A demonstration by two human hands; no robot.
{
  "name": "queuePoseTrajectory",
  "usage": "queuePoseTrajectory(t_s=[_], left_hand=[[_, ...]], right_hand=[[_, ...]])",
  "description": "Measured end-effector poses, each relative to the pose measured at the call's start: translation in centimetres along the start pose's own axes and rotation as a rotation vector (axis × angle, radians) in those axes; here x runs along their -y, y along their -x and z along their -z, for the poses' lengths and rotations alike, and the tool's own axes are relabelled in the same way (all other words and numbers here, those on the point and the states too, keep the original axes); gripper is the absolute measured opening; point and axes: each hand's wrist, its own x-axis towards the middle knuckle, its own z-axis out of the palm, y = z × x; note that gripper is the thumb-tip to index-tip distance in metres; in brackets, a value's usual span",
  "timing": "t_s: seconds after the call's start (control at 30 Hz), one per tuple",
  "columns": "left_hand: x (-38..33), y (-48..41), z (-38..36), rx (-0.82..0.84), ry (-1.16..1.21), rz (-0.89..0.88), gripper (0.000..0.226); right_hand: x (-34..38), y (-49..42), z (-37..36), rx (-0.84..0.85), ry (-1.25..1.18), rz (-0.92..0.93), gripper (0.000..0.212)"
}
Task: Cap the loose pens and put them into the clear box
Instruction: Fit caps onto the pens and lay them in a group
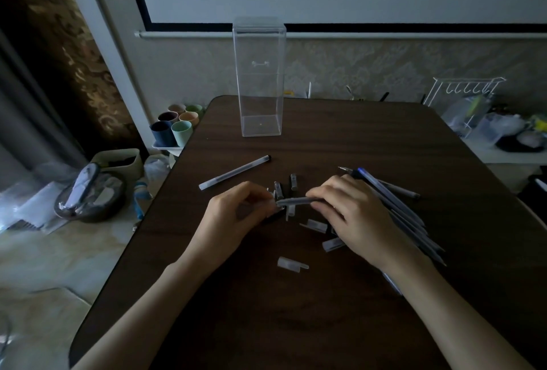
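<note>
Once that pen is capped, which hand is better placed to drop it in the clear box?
Probably the right hand: it grips the pen; the left hand only pinches its cap end.

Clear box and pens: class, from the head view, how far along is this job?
Done: little. The tall clear plastic box stands empty; one frosted pen lying left looks capped. In hand: the right hand holds a grey pen while the left hand pinches its end, apparently capping it. Left: the pile of pens under the right hand, scattered loose caps, and all the boxing.
</note>
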Motion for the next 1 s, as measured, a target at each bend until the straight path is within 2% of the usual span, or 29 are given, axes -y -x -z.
queuePoseTrajectory(t_s=[0.53, 0.73, 0.9, 1.0], left_hand=[[0.1, 0.0, -0.2, 0.001, -0.063, -0.080, 0.017], [0.1, 0.0, -0.6, -0.028, 0.008, -0.088, 0.015], [0.7, 0.3, -0.3, 0.035, -0.114, -0.160, 0.013], [0.6, 0.0, -0.5, -0.012, -0.118, -0.141, 0.010]], right_hand=[[0.9, -0.2, 0.1, -0.046, 0.043, 0.052, 0.026], [1.6, -0.3, 0.3, -0.114, 0.108, 0.131, 0.016], [2.2, -0.4, 0.0, -0.060, 0.091, 0.122, 0.015], [1.7, -1.1, 0.0, -0.051, -0.012, 0.050, 0.020]])
